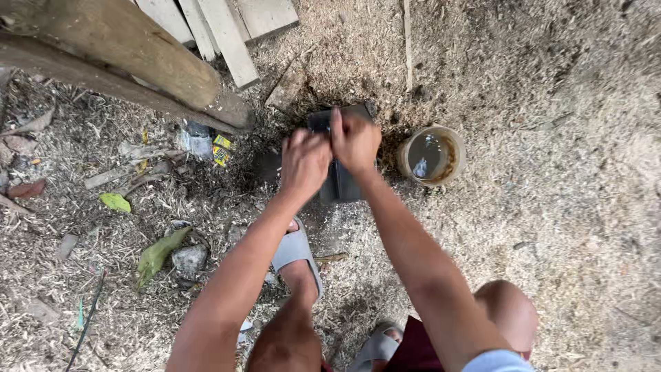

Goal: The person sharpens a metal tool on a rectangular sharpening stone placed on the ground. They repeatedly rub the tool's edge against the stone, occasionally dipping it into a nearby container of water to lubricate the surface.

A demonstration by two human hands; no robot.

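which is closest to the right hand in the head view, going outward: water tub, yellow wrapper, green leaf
1. Water tub, just right of the right hand.
2. Yellow wrapper, to the left, beyond the left hand.
3. Green leaf, farthest left.

Both arms outstretched; left hand (303, 164), right hand (356, 141) side by side, apparently clenched.

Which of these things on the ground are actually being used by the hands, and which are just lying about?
In use:
left hand and right hand, both pressed on the dark flat block
tub of murky water, right beside the block

Lying about:
wooden planks
log
green leaves
yellow wrapper
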